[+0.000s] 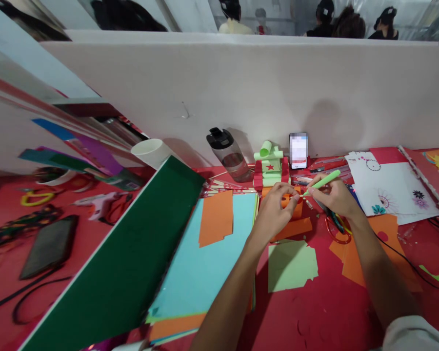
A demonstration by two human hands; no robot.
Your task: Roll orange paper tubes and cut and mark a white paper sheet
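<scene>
The fingers point(319, 196) of the right hand point(334, 197) are closed around a green pen point(328, 180), whose thin end points to the left hand point(276, 209). The thumb and finger of the left hand come almost together near this end; I cannot tell if they have hold of something small there. Both hands are above an orange roll point(297, 209), and the left hand covers a part of it. Just behind stands a red and green model point(278, 168) with a star. A bottle point(231, 158) is at its left, and a phone point(299, 151) stands upright at its right, before the white wall point(149, 87). Nearer to the person, a green paper point(292, 268) lies on the red surface point(314, 312), between the two forearms. The right hand and wrist partly hide some scissors point(335, 220), and farther right lies a white sheet point(395, 185) with flowers. On the left, the left forearm passes over the edge of a blue stack point(190, 282), which carries an orange piece point(216, 219). Beside this stack, a big green board point(131, 258) is tilted; past it lie a glue gun point(102, 204) and a dark device point(49, 247).
</scene>
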